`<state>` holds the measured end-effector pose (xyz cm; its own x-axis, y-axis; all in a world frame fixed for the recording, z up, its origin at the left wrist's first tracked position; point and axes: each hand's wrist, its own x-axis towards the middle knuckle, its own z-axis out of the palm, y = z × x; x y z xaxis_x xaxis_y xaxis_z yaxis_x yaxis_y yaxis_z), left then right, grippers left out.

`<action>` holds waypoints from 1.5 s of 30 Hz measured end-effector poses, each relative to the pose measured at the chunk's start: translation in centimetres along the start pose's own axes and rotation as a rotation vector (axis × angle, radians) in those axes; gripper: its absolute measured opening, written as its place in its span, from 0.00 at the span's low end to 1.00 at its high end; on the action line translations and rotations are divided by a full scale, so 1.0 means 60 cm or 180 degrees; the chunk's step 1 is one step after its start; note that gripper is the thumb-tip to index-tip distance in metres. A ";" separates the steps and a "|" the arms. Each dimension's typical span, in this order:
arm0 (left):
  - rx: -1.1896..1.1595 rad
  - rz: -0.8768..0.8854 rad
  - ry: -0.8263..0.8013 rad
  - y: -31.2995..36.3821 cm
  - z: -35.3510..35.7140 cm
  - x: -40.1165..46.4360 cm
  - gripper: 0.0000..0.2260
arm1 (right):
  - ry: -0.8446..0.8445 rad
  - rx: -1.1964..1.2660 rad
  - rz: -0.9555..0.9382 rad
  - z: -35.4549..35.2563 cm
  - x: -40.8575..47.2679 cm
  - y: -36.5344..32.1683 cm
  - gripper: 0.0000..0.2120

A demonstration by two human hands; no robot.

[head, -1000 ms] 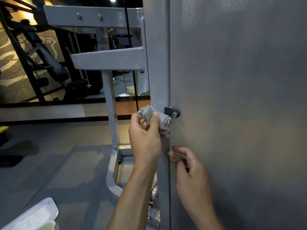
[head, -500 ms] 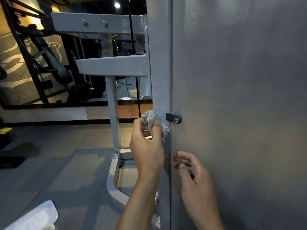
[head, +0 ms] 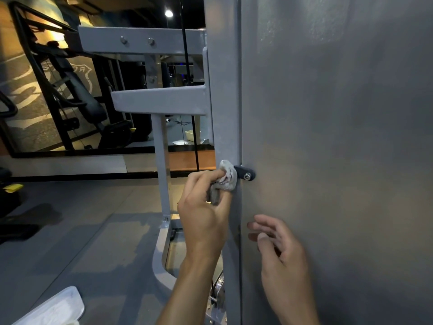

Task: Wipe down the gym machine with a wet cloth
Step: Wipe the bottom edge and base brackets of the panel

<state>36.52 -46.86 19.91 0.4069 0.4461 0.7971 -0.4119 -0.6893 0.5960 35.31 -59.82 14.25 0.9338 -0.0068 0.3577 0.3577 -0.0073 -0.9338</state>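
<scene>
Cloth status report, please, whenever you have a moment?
Left hand grips cloth against upright post. Right hand open, empty. Black bracket beside cloth.

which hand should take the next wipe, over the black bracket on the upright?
Left. The left hand already holds the cloth against the grey upright, right beside the black bracket. The right hand is lower, by the side panel, holding nothing.

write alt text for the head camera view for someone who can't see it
A person's left hand grips a crumpled grey cloth against the grey upright post of a gym machine, beside a small black bracket. The right hand hangs open, its fingers near the machine's wide grey side panel. Dark gym equipment stands behind.
</scene>
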 end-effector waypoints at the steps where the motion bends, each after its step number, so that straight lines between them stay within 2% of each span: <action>1: 0.0003 0.0016 0.0015 0.004 -0.001 0.006 0.13 | 0.0009 0.0027 0.0006 0.000 0.001 0.000 0.16; 7: 0.0324 0.0446 -0.0011 0.009 -0.010 0.043 0.13 | -0.0025 0.0096 0.0070 0.000 0.007 -0.004 0.18; 11: 0.0498 0.0490 -0.0296 0.012 -0.017 0.016 0.15 | -0.0044 0.0126 0.0018 -0.002 0.006 -0.005 0.17; 16: 0.0643 0.0930 -0.0312 0.024 -0.023 0.061 0.13 | -0.0049 0.0159 -0.0023 -0.007 0.008 -0.003 0.17; 19: 0.0716 0.1046 -0.0366 0.028 -0.021 0.060 0.13 | -0.0003 0.0292 -0.0052 -0.010 0.006 -0.011 0.12; 23: 0.0782 0.1090 -0.0489 0.020 -0.024 0.045 0.13 | -0.0033 0.0329 -0.0041 -0.012 0.007 -0.010 0.11; 28: 0.0913 0.1372 -0.0401 0.031 -0.027 0.089 0.12 | -0.0110 0.0229 -0.0015 -0.015 0.008 -0.008 0.19; 33: 0.0854 0.1257 -0.0500 0.015 -0.029 0.061 0.12 | -0.0100 0.0300 -0.0015 -0.015 0.007 -0.009 0.18; 38: 0.0896 0.1406 -0.0526 0.037 -0.042 0.114 0.11 | -0.0095 0.0276 -0.0075 -0.013 0.006 -0.007 0.15; 41: 0.0845 0.1466 -0.0334 0.049 -0.046 0.156 0.11 | -0.0185 0.0237 -0.0050 -0.011 0.008 -0.006 0.19; 45: 0.0947 0.1508 -0.0279 0.045 -0.039 0.132 0.09 | -0.0156 0.0256 -0.0096 -0.004 0.009 -0.004 0.19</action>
<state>36.76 -43.85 28.05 0.3050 0.0084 0.9523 -0.3236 -0.9396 0.1119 35.72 -60.04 14.67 0.9212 0.0410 0.3870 0.3835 0.0736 -0.9206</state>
